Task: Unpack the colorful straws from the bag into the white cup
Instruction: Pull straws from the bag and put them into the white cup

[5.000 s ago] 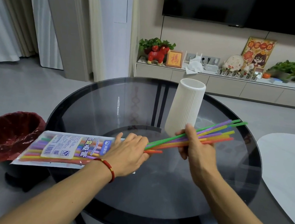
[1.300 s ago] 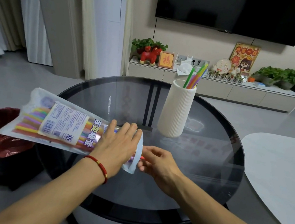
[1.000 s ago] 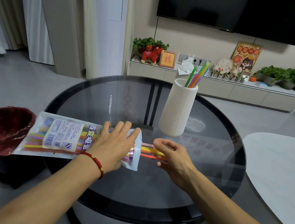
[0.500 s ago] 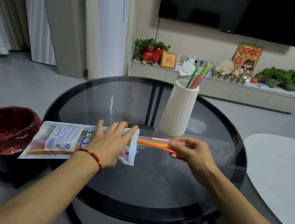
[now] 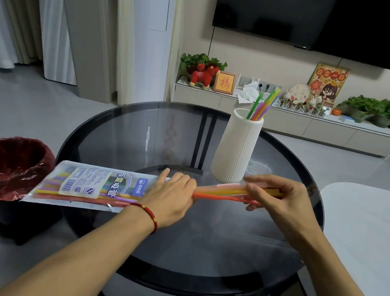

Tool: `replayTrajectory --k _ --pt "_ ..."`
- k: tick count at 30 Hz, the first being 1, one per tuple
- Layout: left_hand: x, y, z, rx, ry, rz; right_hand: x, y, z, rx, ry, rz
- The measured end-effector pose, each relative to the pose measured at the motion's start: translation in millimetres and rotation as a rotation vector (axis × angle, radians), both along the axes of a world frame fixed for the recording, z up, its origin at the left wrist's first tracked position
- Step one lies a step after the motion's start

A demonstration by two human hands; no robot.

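Head view: left hand (image 5: 170,200) lies over the bag's (image 5: 88,185) open end, fingers curled round it, the bag flat across the glass table's (image 5: 199,249) left edge with straws showing inside. Right hand (image 5: 279,200) pinches a bunch of straws (image 5: 222,192), orange and yellow, stretched between the two hands just in front of the white cup (image 5: 236,148). More straws (image 5: 261,105) stand upright in that cup. A red-lined bin (image 5: 3,166) sits left of the table.
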State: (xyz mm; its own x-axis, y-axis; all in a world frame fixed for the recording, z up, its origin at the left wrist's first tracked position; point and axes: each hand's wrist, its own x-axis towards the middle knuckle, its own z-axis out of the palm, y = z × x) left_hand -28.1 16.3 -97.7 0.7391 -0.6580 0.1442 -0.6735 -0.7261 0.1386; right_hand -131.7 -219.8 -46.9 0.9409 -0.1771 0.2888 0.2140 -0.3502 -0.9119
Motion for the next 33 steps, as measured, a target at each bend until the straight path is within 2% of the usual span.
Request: replayTrajectory --k 2,6,9,12,15,18,20,23,26,29,33 --pt "-0.6 -2.6 0.5 -0.015 0.017 0.011 -0.3 -3.3 1.0 0.096 -0.040 -0.037" --pt "0.3 -5.1 1.3 -0.016 0.028 0.084 5.1 -14.4 -4.1 0.564 -0.086 -0.190" --pt "-0.8 -8.8 2.6 -0.067 0.040 0.129 8.0 -13.9 -19.7 0.709 0.029 -0.071" --pt "-3.0 -14.3 4.3 -0.110 0.055 0.148 11.8 7.2 -34.3 0.506 0.251 0.142" --pt "-8.3 -18.3 3.1 -0.082 0.108 0.077 21.6 36.9 -45.6 0.360 0.244 0.190" --pt "-13.4 -20.2 0.1 -0.062 0.119 -0.028 33.2 60.7 -48.6 0.302 0.139 0.011" --pt "-11.6 -15.4 0.5 -0.081 0.112 -0.023 38.9 63.8 -44.0 0.253 0.107 -0.101" --pt "-3.4 -1.3 -4.4 -0.008 0.097 0.002 36.0 51.4 -23.2 0.171 0.020 -0.224" --pt "1.0 7.7 -12.0 0.026 0.136 0.007 25.5 34.3 5.1 -0.034 -0.079 -0.326" --pt "0.8 6.7 -15.0 0.047 0.143 0.005 20.7 24.1 31.2 -0.333 -0.106 -0.340" --pt "-0.3 3.7 -15.9 0.051 0.154 0.006 34.6 26.1 36.8 -0.572 0.041 -0.327"
